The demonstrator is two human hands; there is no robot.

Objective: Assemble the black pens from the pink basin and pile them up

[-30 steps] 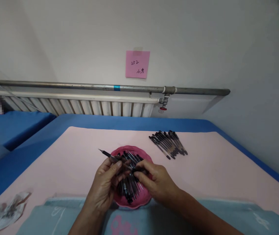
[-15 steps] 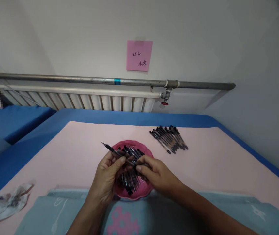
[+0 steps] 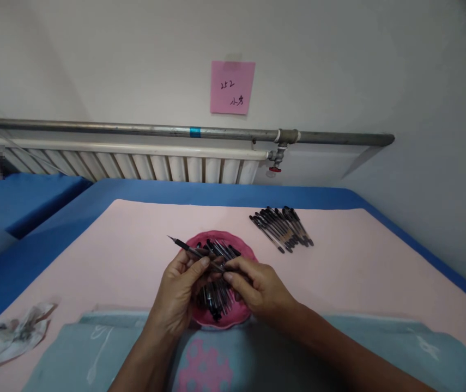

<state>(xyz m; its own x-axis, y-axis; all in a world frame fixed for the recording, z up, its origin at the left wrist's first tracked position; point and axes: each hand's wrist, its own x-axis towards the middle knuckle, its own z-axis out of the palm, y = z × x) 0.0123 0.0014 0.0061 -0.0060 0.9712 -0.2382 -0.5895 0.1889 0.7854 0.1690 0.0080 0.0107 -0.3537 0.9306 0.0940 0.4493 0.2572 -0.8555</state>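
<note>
Above a pink scalloped bowl [image 3: 238, 314], my two hands meet over a pen [image 3: 183, 245] with a black grip and a bare tip pointing up and left. My left hand [image 3: 183, 283] pinches the pen's barrel between thumb and fingers. At the pen's rear end, my right hand [image 3: 257, 283] is closed, thumb against forefinger; its fingers cover that end. Inside the bowl lie several pen parts [image 3: 216, 299], clear barrels and black pieces, partly hidden by my hands. A row of capped pens [image 3: 279, 228] rests on the pink sheet to the right, beyond the bowl.
A pink sheet [image 3: 143, 239] covers the blue-edged table. Crumpled, stained white tissue [image 3: 16, 337] lies at the left. Light blue cloth [image 3: 359, 337] runs along the near edge. Behind stand a radiator [image 3: 195, 169] and a metal pipe [image 3: 134, 129]; a pink note [image 3: 233, 87] hangs above.
The view has tilted slightly, so the scene sits a little higher. Both hands keep their hold on the pen; the right fingers have shifted slightly at its rear end.
</note>
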